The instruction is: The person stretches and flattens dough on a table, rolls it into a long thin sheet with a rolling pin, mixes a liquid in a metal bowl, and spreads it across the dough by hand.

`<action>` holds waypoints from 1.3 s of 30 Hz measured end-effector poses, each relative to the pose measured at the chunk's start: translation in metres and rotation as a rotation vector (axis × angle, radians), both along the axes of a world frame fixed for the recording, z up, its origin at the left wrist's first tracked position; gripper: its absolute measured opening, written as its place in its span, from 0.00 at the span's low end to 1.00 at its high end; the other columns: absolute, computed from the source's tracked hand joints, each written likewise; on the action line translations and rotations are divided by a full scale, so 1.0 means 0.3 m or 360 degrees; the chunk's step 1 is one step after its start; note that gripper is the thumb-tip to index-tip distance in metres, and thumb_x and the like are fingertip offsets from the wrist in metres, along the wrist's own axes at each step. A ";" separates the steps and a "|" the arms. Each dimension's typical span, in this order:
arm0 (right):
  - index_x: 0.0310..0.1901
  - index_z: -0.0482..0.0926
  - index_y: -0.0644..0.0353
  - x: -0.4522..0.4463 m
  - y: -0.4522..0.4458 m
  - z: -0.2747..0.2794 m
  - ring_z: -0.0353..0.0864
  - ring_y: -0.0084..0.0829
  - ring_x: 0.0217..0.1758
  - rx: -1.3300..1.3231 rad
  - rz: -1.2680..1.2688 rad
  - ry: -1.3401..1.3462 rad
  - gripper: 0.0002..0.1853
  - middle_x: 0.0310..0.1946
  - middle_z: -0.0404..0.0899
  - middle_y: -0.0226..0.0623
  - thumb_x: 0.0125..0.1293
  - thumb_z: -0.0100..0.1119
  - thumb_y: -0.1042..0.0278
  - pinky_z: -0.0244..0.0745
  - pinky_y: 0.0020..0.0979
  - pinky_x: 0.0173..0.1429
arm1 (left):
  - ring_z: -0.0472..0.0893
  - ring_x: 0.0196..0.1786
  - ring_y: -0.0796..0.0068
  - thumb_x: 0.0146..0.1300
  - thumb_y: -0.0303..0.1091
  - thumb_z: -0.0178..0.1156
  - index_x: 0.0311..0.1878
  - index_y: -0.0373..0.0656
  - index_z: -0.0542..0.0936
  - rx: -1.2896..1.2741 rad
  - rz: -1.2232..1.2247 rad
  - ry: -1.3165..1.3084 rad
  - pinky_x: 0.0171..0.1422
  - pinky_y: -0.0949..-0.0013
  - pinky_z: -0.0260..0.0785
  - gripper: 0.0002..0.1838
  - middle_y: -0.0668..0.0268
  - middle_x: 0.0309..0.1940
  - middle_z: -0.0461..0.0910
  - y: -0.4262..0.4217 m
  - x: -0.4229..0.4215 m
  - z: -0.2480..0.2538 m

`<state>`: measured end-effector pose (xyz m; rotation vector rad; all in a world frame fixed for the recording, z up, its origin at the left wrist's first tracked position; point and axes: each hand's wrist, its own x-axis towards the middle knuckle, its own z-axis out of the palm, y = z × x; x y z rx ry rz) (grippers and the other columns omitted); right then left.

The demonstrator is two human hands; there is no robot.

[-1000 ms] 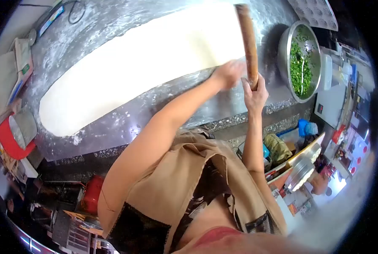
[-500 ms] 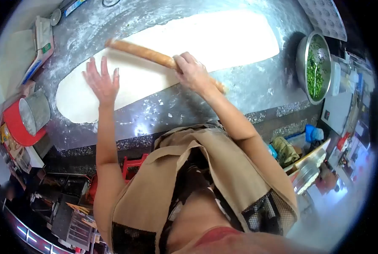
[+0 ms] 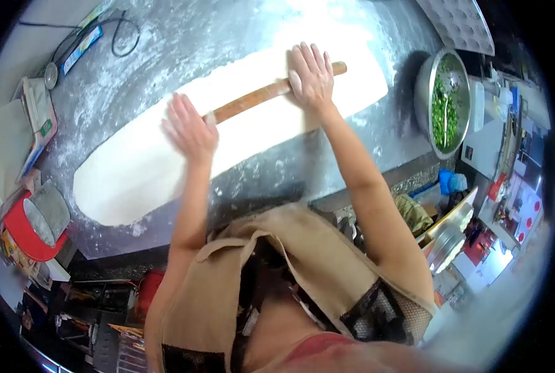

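A long sheet of white dough (image 3: 259, 133) lies slantwise on the floured metal table. Across its middle rests a wooden rolling pin (image 3: 252, 99), lying along the length of the dough. My left hand (image 3: 191, 127) is at the pin's left end, palm down with fingers stretched out. My right hand (image 3: 313, 76) lies flat over the pin near its right end, fingers extended. Neither hand is wrapped round the pin.
A steel bowl of chopped greens (image 3: 444, 112) stands at the right, below a dimpled white tray (image 3: 461, 22). A metal pot (image 3: 47, 211) sits by a red stool-like object (image 3: 25, 230) at the left. A black cable (image 3: 125, 37) lies at the upper left.
The rolling pin has turned from upright at the right to lying along the dough. My left hand has come to its left end, and my right hand has loosened from its grip and flattened on it.
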<state>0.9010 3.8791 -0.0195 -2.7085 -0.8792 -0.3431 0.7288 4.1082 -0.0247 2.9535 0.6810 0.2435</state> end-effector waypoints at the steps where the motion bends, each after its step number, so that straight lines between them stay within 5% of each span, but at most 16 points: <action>1: 0.63 0.70 0.58 0.098 0.050 0.002 0.64 0.45 0.69 0.0117 0.0031 -0.0019 0.27 0.65 0.69 0.42 0.65 0.47 0.55 0.53 0.55 0.72 | 0.58 0.73 0.50 0.65 0.52 0.52 0.70 0.35 0.60 0.0149 0.0013 -0.0054 0.75 0.42 0.40 0.38 0.51 0.73 0.56 0.064 0.105 0.001; 4: 0.62 0.69 0.61 0.419 0.196 -0.008 0.65 0.48 0.68 0.0345 0.0053 -0.0040 0.26 0.62 0.71 0.44 0.65 0.46 0.55 0.51 0.53 0.72 | 0.56 0.74 0.49 0.68 0.52 0.48 0.70 0.36 0.61 0.0183 0.0069 -0.0362 0.75 0.41 0.40 0.35 0.50 0.72 0.57 0.246 0.389 -0.021; 5: 0.62 0.68 0.62 0.496 0.243 0.062 0.65 0.50 0.66 0.0233 0.0033 0.0370 0.28 0.62 0.70 0.48 0.66 0.46 0.53 0.53 0.53 0.71 | 0.55 0.74 0.49 0.68 0.52 0.48 0.70 0.37 0.61 0.0216 0.0128 -0.0431 0.75 0.42 0.40 0.35 0.51 0.72 0.56 0.290 0.450 -0.041; 6: 0.64 0.66 0.65 0.537 0.298 0.004 0.62 0.56 0.67 0.0585 0.0063 -0.0242 0.27 0.62 0.66 0.58 0.68 0.51 0.58 0.59 0.43 0.71 | 0.55 0.74 0.49 0.68 0.52 0.48 0.70 0.37 0.61 0.0226 0.0139 -0.0430 0.75 0.42 0.40 0.35 0.51 0.72 0.56 0.296 0.468 -0.061; 8: 0.63 0.66 0.66 0.539 0.278 -0.062 0.62 0.57 0.67 0.0482 0.0082 -0.0087 0.27 0.63 0.65 0.59 0.68 0.51 0.58 0.58 0.44 0.72 | 0.53 0.75 0.50 0.69 0.50 0.48 0.70 0.38 0.62 0.0110 0.0196 -0.0277 0.75 0.43 0.40 0.33 0.51 0.73 0.56 0.321 0.504 -0.082; 10: 0.62 0.68 0.62 0.430 0.196 -0.010 0.66 0.52 0.65 0.0374 -0.0095 0.0303 0.29 0.62 0.69 0.51 0.65 0.47 0.51 0.54 0.53 0.70 | 0.53 0.75 0.51 0.68 0.50 0.48 0.70 0.38 0.61 0.0062 0.0162 -0.0181 0.76 0.44 0.40 0.34 0.52 0.73 0.56 0.216 0.383 -0.066; 13: 0.62 0.68 0.60 0.176 -0.067 -0.016 0.64 0.53 0.67 -0.0012 0.0107 0.0003 0.34 0.62 0.68 0.51 0.63 0.50 0.42 0.55 0.54 0.70 | 0.55 0.74 0.53 0.66 0.49 0.52 0.71 0.38 0.59 -0.0046 -0.0140 0.0177 0.76 0.48 0.42 0.36 0.53 0.72 0.57 -0.026 0.115 0.026; 17: 0.61 0.70 0.62 0.038 -0.257 0.083 0.68 0.49 0.65 -0.0280 0.0201 0.0347 0.33 0.62 0.71 0.48 0.62 0.54 0.44 0.58 0.49 0.69 | 0.59 0.73 0.56 0.64 0.45 0.56 0.71 0.45 0.61 -0.0545 -0.0229 0.0250 0.75 0.50 0.47 0.33 0.55 0.71 0.60 -0.079 -0.042 0.041; 19: 0.57 0.73 0.59 0.153 -0.170 0.146 0.71 0.54 0.60 -0.0025 -0.0233 0.0743 0.29 0.53 0.76 0.51 0.62 0.52 0.44 0.63 0.49 0.66 | 0.58 0.74 0.55 0.66 0.48 0.55 0.72 0.47 0.60 -0.1170 -0.0015 0.0279 0.76 0.50 0.45 0.34 0.54 0.70 0.60 0.033 0.065 0.027; 24: 0.65 0.63 0.71 0.293 -0.116 0.057 0.55 0.58 0.71 -0.0029 0.0109 0.0416 0.32 0.66 0.60 0.62 0.67 0.48 0.53 0.50 0.47 0.75 | 0.53 0.74 0.43 0.68 0.50 0.50 0.72 0.46 0.59 -0.0051 0.0165 -0.0133 0.75 0.41 0.40 0.33 0.47 0.72 0.55 -0.066 0.219 -0.087; 25: 0.65 0.63 0.71 0.268 -0.146 0.010 0.56 0.58 0.71 0.0029 0.0055 0.0232 0.32 0.65 0.61 0.63 0.68 0.48 0.54 0.50 0.49 0.75 | 0.53 0.74 0.43 0.68 0.50 0.50 0.72 0.46 0.59 -0.0039 0.0179 -0.0136 0.75 0.41 0.40 0.33 0.47 0.72 0.55 -0.080 0.226 -0.092; 27: 0.58 0.73 0.58 0.213 -0.247 -0.050 0.71 0.53 0.59 0.0257 0.0027 0.0121 0.25 0.58 0.72 0.50 0.62 0.55 0.53 0.67 0.47 0.63 | 0.51 0.74 0.40 0.67 0.50 0.51 0.72 0.47 0.59 -0.0183 0.0139 -0.0064 0.74 0.38 0.41 0.33 0.46 0.72 0.51 -0.158 0.110 -0.046; 32: 0.60 0.72 0.56 -0.164 -0.507 0.020 0.66 0.50 0.65 -0.0037 -0.0003 0.0220 0.27 0.59 0.71 0.45 0.60 0.58 0.54 0.58 0.48 0.70 | 0.54 0.75 0.55 0.61 0.44 0.58 0.71 0.44 0.59 -0.0158 -0.0208 0.0440 0.76 0.44 0.42 0.37 0.57 0.73 0.55 -0.369 -0.161 0.037; 35: 0.56 0.73 0.57 -0.292 -0.628 0.036 0.68 0.48 0.63 -0.0117 0.0153 0.0311 0.28 0.57 0.72 0.42 0.57 0.64 0.53 0.55 0.53 0.71 | 0.67 0.64 0.62 0.62 0.43 0.59 0.67 0.47 0.67 -0.0414 -0.0399 0.0539 0.68 0.51 0.55 0.31 0.62 0.61 0.70 -0.416 -0.319 0.024; 36: 0.55 0.73 0.57 -0.300 -0.645 0.047 0.68 0.48 0.62 -0.0220 0.0164 0.0301 0.27 0.55 0.73 0.42 0.55 0.66 0.54 0.55 0.54 0.70 | 0.73 0.58 0.64 0.62 0.35 0.57 0.64 0.51 0.71 -0.0445 -0.0571 0.0018 0.66 0.54 0.58 0.25 0.65 0.55 0.74 -0.379 -0.360 -0.008; 39: 0.53 0.73 0.57 -0.348 -0.510 0.093 0.69 0.47 0.60 -0.0211 0.0204 0.0274 0.27 0.53 0.74 0.42 0.52 0.69 0.59 0.55 0.55 0.69 | 0.76 0.54 0.64 0.62 0.29 0.54 0.60 0.52 0.75 -0.0488 -0.0526 -0.0193 0.62 0.56 0.60 0.22 0.66 0.51 0.77 -0.240 -0.378 0.083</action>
